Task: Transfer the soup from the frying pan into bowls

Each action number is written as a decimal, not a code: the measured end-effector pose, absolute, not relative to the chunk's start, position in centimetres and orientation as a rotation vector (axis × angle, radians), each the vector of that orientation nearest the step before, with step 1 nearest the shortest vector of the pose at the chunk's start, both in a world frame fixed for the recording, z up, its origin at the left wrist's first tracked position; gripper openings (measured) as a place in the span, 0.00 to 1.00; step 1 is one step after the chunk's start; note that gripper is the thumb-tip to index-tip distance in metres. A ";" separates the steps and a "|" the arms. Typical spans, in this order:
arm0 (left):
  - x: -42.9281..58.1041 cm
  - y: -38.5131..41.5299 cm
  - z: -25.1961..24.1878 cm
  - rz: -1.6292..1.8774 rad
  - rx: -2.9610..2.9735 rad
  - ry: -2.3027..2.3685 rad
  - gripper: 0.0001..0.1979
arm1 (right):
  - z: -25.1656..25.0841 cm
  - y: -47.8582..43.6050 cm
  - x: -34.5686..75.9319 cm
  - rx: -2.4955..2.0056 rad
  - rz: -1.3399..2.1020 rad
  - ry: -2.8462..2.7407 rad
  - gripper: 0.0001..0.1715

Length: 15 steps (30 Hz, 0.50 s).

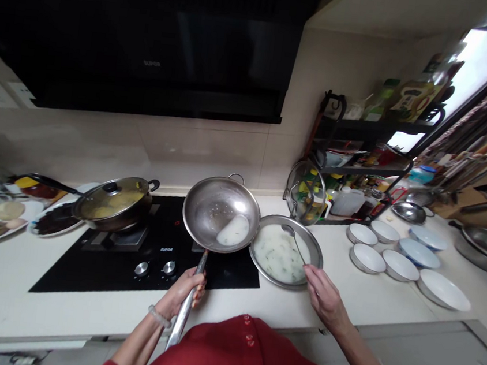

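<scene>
My left hand (pixel 188 290) is wrapped round the long metal handle of a steel wok (pixel 209 202). The wok is tilted to the right, and a small pool of white liquid (pixel 234 230) lies in its lower right part. Its right edge meets the rim of a round metal pan (pixel 318 259) on the counter. White liquid with green bits (pixel 276 258) fills that pan. Between the fingers of my right hand (pixel 317 286) is the handle of a metal spoon (pixel 299 247), whose bowl rests in the liquid near the back of the pan.
A lidded pan (pixel 113 201) stands on the black stove (pixel 95 271) at the left, beside plates of food (pixel 7 218). Several white bowls (pixel 368 258) stand at the right. Behind the metal pan are a glass lid (pixel 306 192) and a black rack (pixel 364 171) with bottles.
</scene>
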State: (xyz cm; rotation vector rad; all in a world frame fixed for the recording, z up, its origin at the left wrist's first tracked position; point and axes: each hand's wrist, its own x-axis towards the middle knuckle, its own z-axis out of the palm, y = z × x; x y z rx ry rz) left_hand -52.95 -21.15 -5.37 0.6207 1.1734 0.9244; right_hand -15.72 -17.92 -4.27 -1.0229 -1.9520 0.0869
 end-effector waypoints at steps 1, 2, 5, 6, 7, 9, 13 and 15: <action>-53.0 -21.1 -5.4 0.927 0.622 1.168 0.13 | -4.3 -17.8 -15.8 -1.078 0.150 -1.868 0.14; -53.0 -21.1 -5.5 0.928 0.622 1.162 0.13 | -4.2 -17.6 -15.8 -1.159 0.230 -1.736 0.13; -53.0 -21.0 -5.6 0.918 0.613 1.168 0.14 | -3.7 -16.7 -16.3 -1.383 0.474 -1.164 0.16; -53.0 -21.0 -5.7 0.913 0.608 1.176 0.14 | -3.3 -16.3 -16.6 -1.402 0.537 -1.006 0.17; -53.0 -21.0 -5.7 0.911 0.604 1.184 0.14 | -2.9 -16.0 -17.0 -1.391 0.589 -0.903 0.18; -53.0 -21.0 -5.7 0.913 0.600 1.189 0.14 | -1.8 -15.5 -18.3 -1.324 0.674 -0.860 0.19; -53.0 -21.0 -5.6 0.922 0.602 1.202 0.15 | -0.7 -14.6 -21.9 -1.226 0.764 -1.073 0.20; -53.0 -21.0 -5.6 0.920 0.592 1.209 0.15 | -1.2 -13.8 -23.8 -1.193 0.784 -1.191 0.19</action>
